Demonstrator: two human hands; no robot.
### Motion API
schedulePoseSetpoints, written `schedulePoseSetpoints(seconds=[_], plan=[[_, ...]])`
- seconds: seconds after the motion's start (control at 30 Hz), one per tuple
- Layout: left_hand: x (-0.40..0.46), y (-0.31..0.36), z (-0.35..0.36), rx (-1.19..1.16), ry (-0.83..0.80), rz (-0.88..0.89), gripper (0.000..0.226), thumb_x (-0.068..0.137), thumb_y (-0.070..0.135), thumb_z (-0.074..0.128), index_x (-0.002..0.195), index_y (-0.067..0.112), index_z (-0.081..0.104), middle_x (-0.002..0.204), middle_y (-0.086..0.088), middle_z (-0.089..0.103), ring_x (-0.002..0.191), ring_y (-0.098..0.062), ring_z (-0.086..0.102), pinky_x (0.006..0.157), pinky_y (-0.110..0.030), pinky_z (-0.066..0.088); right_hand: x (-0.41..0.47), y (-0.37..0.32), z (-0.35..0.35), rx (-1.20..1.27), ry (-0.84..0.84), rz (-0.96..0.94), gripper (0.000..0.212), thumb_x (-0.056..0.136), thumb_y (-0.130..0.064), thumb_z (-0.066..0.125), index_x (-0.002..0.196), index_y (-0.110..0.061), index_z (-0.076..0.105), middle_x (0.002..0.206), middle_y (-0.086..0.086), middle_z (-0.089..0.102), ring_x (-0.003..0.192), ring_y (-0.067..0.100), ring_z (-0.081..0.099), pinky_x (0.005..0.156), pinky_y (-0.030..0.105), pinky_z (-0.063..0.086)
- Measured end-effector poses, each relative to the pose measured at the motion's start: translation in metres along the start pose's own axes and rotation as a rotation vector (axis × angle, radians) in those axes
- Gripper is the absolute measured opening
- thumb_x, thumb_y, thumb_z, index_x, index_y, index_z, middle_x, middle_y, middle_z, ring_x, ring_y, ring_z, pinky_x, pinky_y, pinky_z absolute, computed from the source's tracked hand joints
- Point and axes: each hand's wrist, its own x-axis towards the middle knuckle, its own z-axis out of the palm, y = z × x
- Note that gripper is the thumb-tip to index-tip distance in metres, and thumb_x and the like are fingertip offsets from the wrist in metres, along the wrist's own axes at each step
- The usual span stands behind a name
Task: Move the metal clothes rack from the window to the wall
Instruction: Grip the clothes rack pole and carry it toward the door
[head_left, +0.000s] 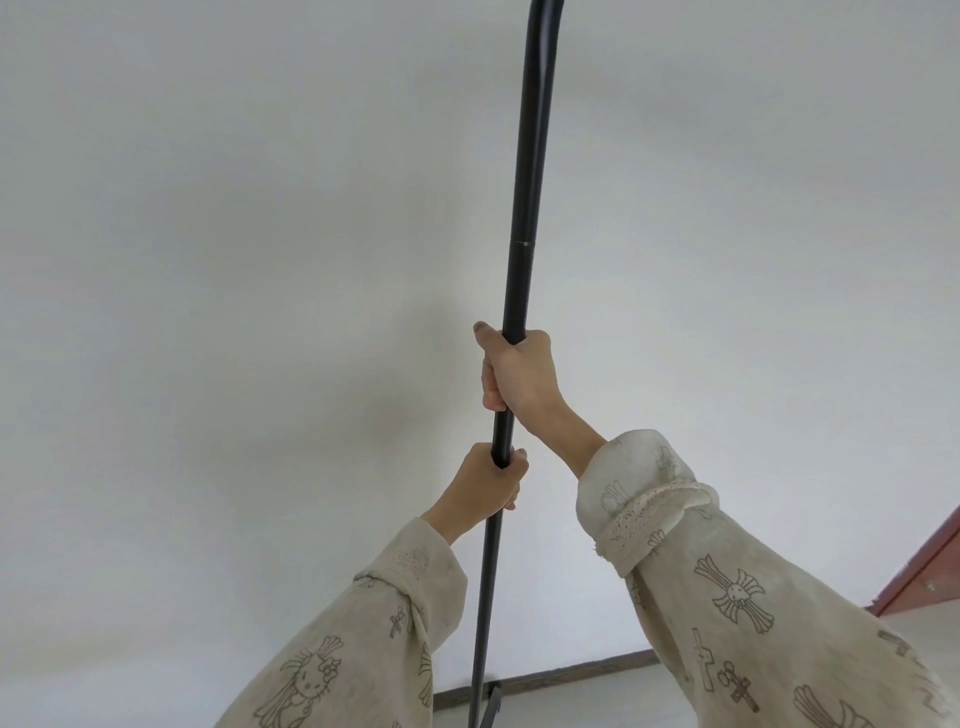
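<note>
The metal clothes rack (525, 208) shows as one black upright tube running from the bottom of the view to the top, where it bends to the right. My right hand (514, 371) grips the tube at mid height. My left hand (485, 486) grips it just below. Both wrists come out of cream sleeves printed with crosses. The foot of the rack (491, 709) is partly visible at the bottom, close to the wall; the rest of the rack is out of view.
A plain white wall (234, 312) fills the view straight ahead. A dark skirting board (571, 675) runs along its base. A red-brown door frame (930, 566) stands at the right edge.
</note>
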Motion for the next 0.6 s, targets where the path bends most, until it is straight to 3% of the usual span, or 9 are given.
schedulePoseSetpoints(seconds=[0.3,0.43,0.6], plan=[[0.000,-0.002,0.004,-0.005,0.047,-0.013,0.035,0.091,0.021,0.044,0.057,0.014,0.040,0.046,-0.002,0.044,0.041,-0.012,0.044,0.050,-0.017,0.048,0.000,0.000,-0.001,0.012,-0.016,0.032,0.048,0.089,-0.017,0.053,0.048,-0.017,0.029,0.031,-0.004,0.029,0.029,0.015,0.024,0.040,0.023,0.024],[-0.007,-0.003,0.003,-0.082,0.038,-0.041,0.033,0.090,0.025,0.047,0.059,0.013,0.041,0.051,-0.002,0.044,0.047,-0.017,0.042,0.057,-0.025,0.045,-0.009,0.000,0.003,0.004,0.009,0.024,0.049,0.090,-0.021,0.054,0.047,-0.017,0.030,0.031,-0.005,0.029,0.031,0.015,0.024,0.041,0.023,0.025],[-0.030,-0.010,-0.007,0.103,-0.010,0.033,0.035,0.092,0.038,0.044,0.078,0.006,0.051,0.060,0.002,0.055,0.054,-0.011,0.052,0.058,-0.018,0.042,-0.026,-0.002,0.012,-0.029,0.075,0.028,0.047,0.090,-0.026,0.053,0.051,-0.017,0.030,0.033,-0.005,0.030,0.032,0.014,0.027,0.041,0.023,0.029]])
